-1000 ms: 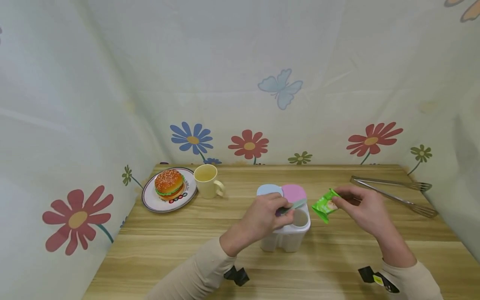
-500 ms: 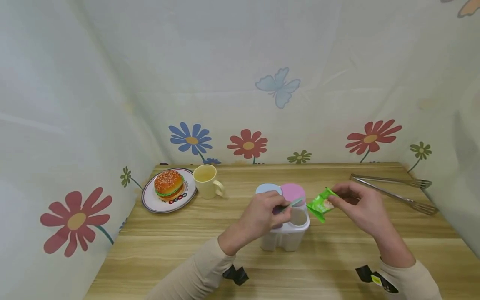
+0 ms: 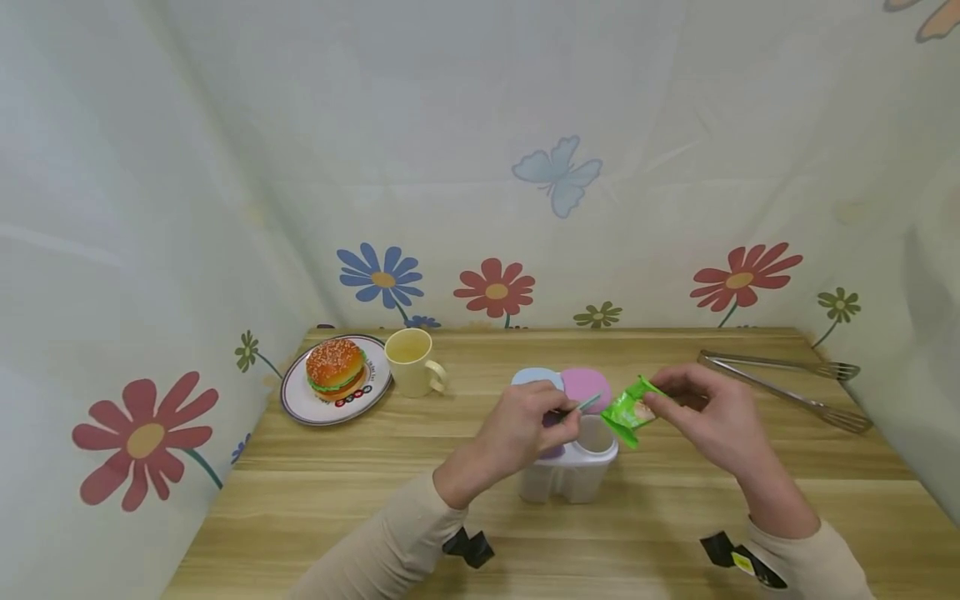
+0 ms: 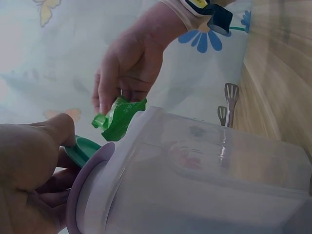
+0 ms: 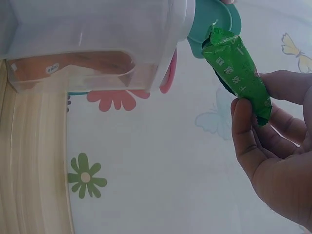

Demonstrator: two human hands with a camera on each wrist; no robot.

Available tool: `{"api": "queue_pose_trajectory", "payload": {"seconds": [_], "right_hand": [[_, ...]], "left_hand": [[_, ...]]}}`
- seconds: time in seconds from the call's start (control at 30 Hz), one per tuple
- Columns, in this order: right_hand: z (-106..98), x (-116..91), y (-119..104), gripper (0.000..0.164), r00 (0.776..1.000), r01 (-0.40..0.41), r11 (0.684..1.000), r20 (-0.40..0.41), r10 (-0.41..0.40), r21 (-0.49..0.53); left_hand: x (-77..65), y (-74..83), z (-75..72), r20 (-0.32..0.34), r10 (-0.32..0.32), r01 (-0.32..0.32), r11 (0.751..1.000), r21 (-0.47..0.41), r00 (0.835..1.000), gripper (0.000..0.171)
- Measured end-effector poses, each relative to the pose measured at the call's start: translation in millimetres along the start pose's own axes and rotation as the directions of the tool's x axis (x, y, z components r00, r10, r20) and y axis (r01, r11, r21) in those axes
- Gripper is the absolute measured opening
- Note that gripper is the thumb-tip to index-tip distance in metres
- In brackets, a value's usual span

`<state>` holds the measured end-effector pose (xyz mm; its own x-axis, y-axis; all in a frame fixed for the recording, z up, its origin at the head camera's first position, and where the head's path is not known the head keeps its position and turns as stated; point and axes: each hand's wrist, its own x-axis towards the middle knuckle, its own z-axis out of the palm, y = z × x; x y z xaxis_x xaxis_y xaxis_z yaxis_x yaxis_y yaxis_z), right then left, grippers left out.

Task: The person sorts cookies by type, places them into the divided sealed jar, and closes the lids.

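Note:
A white, translucent container (image 3: 566,483) with several round openings stands in front of me. My left hand (image 3: 517,429) pinches its raised green lid (image 4: 83,150), which tilts up beside an uncovered round opening (image 3: 596,435). Blue (image 3: 534,377), pink (image 3: 588,386) and purple (image 4: 73,207) lids cover other openings; my left hand partly hides the purple one. Between thumb and fingers, my right hand (image 3: 716,421) pinches a green snack packet (image 3: 628,411). The packet hangs at the right rim of the uncovered opening, above the container.
At the back left, a toy-like hamburger (image 3: 336,368) sits on a white plate (image 3: 303,406). A pale yellow mug (image 3: 411,371) stands beside it. Metal tongs (image 3: 825,367) lie spread at the right rear. An orange item (image 5: 44,68) shows inside the container in the right wrist view.
My right hand has carried the snack packet leftward, from beside the container to the rim of the uncovered opening. My left hand keeps hold of the green lid, now tipped slightly further back.

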<state>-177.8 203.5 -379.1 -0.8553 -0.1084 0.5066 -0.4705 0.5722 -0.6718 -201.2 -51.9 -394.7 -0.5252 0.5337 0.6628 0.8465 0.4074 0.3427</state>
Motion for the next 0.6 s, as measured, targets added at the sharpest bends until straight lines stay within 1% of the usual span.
{"api": "queue_pose_trajectory", "payload": {"seconds": [0.2,0.3,0.4,0.6], "right_hand": [[5.0,-0.9,-3.7,0.018,1.0,0.025,0.998,0.001,-0.025,0.05],[7.5,-0.6,-5.5,0.018,0.999,0.041,0.997,-0.001,-0.041,0.058],[9.7,0.4,-6.9,0.019,0.998,0.057,0.996,0.002,-0.057,0.064],[13.5,1.3,-9.7,0.019,0.997,0.07,0.994,0.006,-0.071,0.085]], "left_hand": [[-0.4,0.8,-0.4,0.022,-0.013,0.013,1.0,0.006,1.0,0.005],[-0.3,1.0,-0.7,0.028,-0.017,0.017,1.0,0.005,0.999,0.005],[0.6,1.1,-1.2,0.023,-0.017,0.017,1.0,0.004,1.0,0.004],[2.3,2.3,-3.4,0.002,-0.006,0.006,0.999,0.041,1.0,0.006]]}}
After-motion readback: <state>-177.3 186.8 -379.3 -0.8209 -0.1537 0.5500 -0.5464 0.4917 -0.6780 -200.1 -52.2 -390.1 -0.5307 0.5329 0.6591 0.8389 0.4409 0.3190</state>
